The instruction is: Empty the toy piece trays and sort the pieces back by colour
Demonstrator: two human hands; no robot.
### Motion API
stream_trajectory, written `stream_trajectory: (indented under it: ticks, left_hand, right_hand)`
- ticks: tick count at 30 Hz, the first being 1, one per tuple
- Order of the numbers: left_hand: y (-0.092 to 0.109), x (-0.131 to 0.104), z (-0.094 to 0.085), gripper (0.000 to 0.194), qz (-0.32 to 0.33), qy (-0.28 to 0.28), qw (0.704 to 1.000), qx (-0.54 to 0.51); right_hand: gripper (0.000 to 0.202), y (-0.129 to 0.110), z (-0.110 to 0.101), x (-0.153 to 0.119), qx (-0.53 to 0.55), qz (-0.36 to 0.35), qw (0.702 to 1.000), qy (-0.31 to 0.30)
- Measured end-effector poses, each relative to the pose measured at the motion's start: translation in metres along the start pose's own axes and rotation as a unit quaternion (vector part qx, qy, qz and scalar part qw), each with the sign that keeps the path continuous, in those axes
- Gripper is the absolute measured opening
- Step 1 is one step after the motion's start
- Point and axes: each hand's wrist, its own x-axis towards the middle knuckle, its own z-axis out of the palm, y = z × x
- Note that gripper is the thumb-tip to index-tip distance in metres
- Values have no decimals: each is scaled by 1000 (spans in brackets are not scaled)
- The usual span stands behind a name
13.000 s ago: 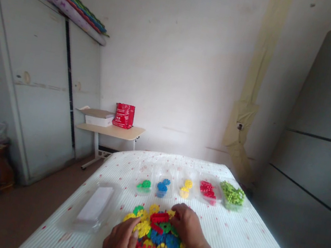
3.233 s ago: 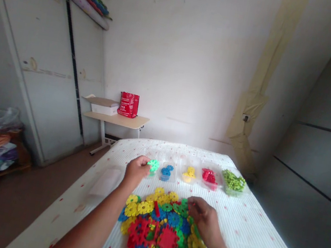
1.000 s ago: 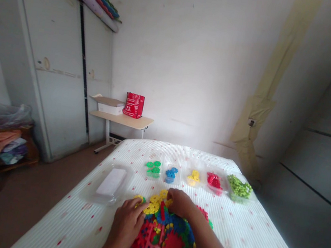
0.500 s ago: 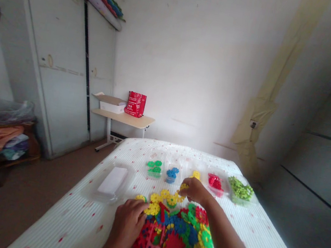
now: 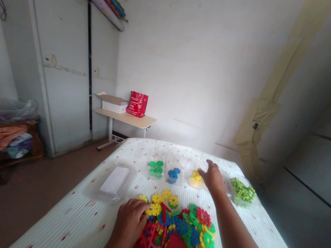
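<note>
My right hand (image 5: 212, 177) reaches over the far side of the table, its fingers spread and nothing visible in them. Just left of it stands a clear container with yellow gear-shaped pieces (image 5: 196, 176). Near me lies a pile of plastic gear-shaped building pieces (image 5: 176, 246) in red, blue, green and yellow. My left hand (image 5: 129, 221) rests at the pile's left edge, fingers loosely bent and touching or very close to a yellow gear piece (image 5: 154, 209). Several other yellow pieces (image 5: 166, 194) lie along the pile's far edge.
Clear containers hold green pieces (image 5: 156, 167), blue pieces (image 5: 172, 174) and light green beads (image 5: 241, 190). A clear tray with a white block (image 5: 114, 180) sits at left on the striped tablecloth (image 5: 73, 218). Behind stands a side table (image 5: 128, 118) with a red bag (image 5: 137, 104).
My right hand has moved away and to the right, from the yellow pieces before the pile to beside the yellow container. The yellow piece it held is gone from its fingers. My left hand stays.
</note>
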Motion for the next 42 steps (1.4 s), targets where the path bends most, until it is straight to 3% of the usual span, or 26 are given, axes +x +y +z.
stream_trajectory:
  ticks: [5, 9, 14, 17, 22, 27, 36, 42]
  left_hand:
    - [3, 0, -2, 32, 1, 7, 1000, -11]
    - [5, -2, -3, 29, 4, 19, 1000, -24]
    - [-4, 0, -1, 38, 6, 26, 998, -56]
    - [-13, 9, 1, 38, -29, 54, 997, -49]
    - [-12, 21, 6, 39, -49, 29, 998, 33]
    - [-6, 18, 14, 39, -57, 24, 997, 56]
    - [-8, 16, 10, 43, -65, 49, 997, -4]
    - [-5, 10, 7, 30, -32, 66, 989, -131]
  right_hand:
    - [24, 18, 3, -31, -27, -72, 997, 20]
    - [31, 50, 15, -68, -65, -163, 984, 20]
    - [34, 97, 21, -105, -56, -131, 990, 4]
    - [29, 111, 20, -115, -27, -98, 995, -8]
    - [31, 111, 26, -114, -40, -88, 995, -14]
    - [31, 113, 34, -112, -57, -102, 993, -29]
    - [31, 115, 35, -113, -73, -102, 991, -48]
    - [30, 114, 34, -114, -64, -102, 992, -43]
